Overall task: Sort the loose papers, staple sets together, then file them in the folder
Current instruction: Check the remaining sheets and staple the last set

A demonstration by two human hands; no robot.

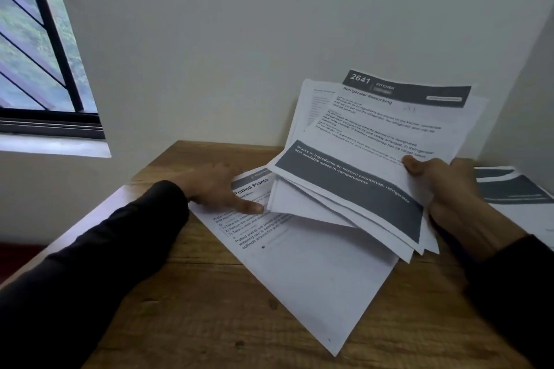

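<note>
My right hand (440, 186) grips a fanned stack of several printed sheets (359, 153) by its right edge, thumb on top, holding it tilted above the wooden table (192, 293). The top sheet is headed "Refrigerator Restocking". Below it a single sheet headed "Potted Plants" (299, 272) lies flat on the table. My left hand (218, 189) rests on that sheet's upper left part with the fingers stretched out flat, the fingertips at the lower left corner of the held stack. No stapler or folder is in view.
More printed pages with dark bands (515, 192) lie on the table at the far right, behind my right hand. A white wall corner stands just behind the table. A barred window (39, 54) is at the upper left. The table's left edge runs under my left sleeve.
</note>
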